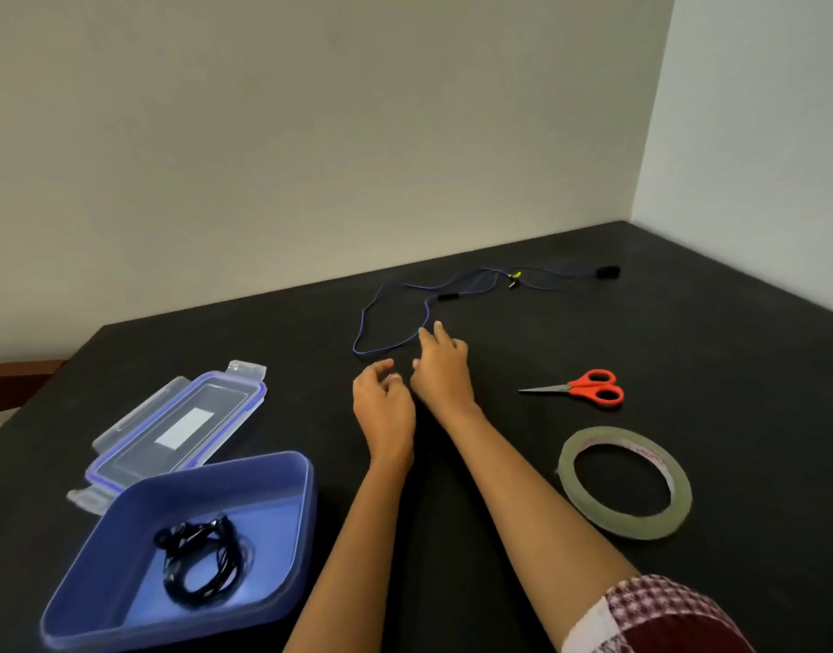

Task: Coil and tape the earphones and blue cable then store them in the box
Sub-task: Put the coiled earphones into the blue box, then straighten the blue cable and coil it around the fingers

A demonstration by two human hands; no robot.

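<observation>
The black earphones (202, 560) lie coiled inside the blue box (282, 468) at the lower left. The blue cable (391, 299) sprawls uncoiled on the black table, running back to a black end (608, 271) at the far right. My right hand (440, 367) is stretched out with fingers spread, its fingertips at the near loop of the cable. My left hand (381, 398) hovers just beside it, fingers loosely curled and holding nothing.
The box's clear lid (179, 428) lies behind the box. Red-handled scissors (588, 387) rest to the right of my hands, and a roll of tape (624, 483) lies flat nearer me. The black table (687, 346) meets walls at the back and right.
</observation>
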